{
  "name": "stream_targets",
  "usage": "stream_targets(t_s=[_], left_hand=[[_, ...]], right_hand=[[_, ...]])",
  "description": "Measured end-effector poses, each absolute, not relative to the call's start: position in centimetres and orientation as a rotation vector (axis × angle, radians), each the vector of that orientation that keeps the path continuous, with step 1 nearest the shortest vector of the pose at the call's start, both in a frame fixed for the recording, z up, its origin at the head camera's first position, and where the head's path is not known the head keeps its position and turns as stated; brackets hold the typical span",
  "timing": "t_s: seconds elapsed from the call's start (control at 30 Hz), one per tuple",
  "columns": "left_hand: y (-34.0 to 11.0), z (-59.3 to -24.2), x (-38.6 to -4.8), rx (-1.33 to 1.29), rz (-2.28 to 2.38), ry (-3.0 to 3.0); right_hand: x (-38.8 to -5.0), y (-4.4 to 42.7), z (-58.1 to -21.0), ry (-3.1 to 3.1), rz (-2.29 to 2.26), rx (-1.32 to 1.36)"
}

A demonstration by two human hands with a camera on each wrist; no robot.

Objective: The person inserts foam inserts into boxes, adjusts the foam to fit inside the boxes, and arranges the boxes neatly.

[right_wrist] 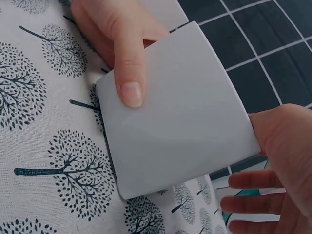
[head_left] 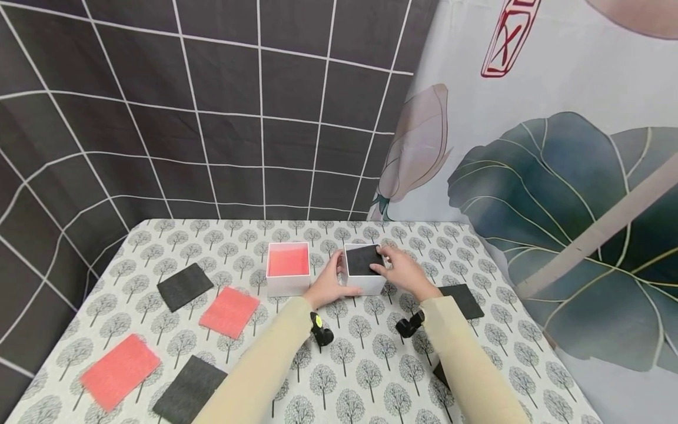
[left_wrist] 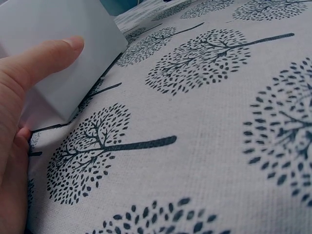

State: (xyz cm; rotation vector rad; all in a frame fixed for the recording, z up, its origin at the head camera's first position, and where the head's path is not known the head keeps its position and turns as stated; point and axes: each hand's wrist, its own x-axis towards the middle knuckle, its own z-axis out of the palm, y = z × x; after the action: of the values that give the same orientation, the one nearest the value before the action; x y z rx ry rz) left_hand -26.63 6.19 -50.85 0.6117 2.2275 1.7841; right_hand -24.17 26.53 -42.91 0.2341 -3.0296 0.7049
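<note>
My left hand (head_left: 329, 285) grips a white square box (head_left: 373, 287), its thumb lying along the front wall in both wrist views. A black cloth square (head_left: 362, 261) lies inside that box near the rim. At the box's right edge is my right hand (head_left: 406, 272), thumb and forefinger over the cloth, touching it. In the right wrist view, the other fingers (right_wrist: 256, 204) of that hand stay loosely extended outside the box; its forefinger is hidden there. Left of my left hand stands a second white box (head_left: 288, 287) with red cloth (head_left: 288, 261) inside.
On the left of the table (head_left: 339, 377) lie a black cloth (head_left: 185, 286), a red cloth (head_left: 229, 312), a larger-looking red cloth (head_left: 120, 371) and another black cloth (head_left: 190, 388). A black cloth (head_left: 463, 300) lies beyond my right wrist; another dark piece (head_left: 441, 375) shows partly under the sleeve.
</note>
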Motion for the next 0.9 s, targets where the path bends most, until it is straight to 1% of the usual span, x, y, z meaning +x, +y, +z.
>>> stream_targets(t_s=[0.1, 0.23, 0.3, 0.37, 0.47, 0.73, 0.9], left_hand=[[6.2, -50.7, -26.6, 0.602, 1.777, 2.227], [6.0, -49.5, -25.7, 0.610, 1.794, 2.194], [6.1, -49.5, -25.7, 0.615, 1.796, 2.196], [6.1, -49.6, -25.8, 0.614, 1.790, 2.206], [6.4, -50.9, -26.6, 0.599, 1.775, 2.226], [6.3, -51.5, -27.0, 0.608, 1.772, 2.251], [6.2, -51.5, -27.0, 0.619, 1.770, 2.246]], right_hand=[[-24.2, 26.4, -42.8, -3.054, 0.534, 0.256], [-24.2, 26.1, -42.6, -3.095, 0.498, 0.267], [-24.3, 26.0, -42.5, -3.125, 0.516, 0.264], [-24.3, 25.9, -42.4, -3.150, 0.540, 0.263], [-24.5, 25.8, -42.3, -3.187, 0.557, 0.243], [-24.7, 25.6, -42.3, -3.223, 0.555, 0.249], [-24.1, 25.7, -42.4, -3.155, 0.538, 0.236]])
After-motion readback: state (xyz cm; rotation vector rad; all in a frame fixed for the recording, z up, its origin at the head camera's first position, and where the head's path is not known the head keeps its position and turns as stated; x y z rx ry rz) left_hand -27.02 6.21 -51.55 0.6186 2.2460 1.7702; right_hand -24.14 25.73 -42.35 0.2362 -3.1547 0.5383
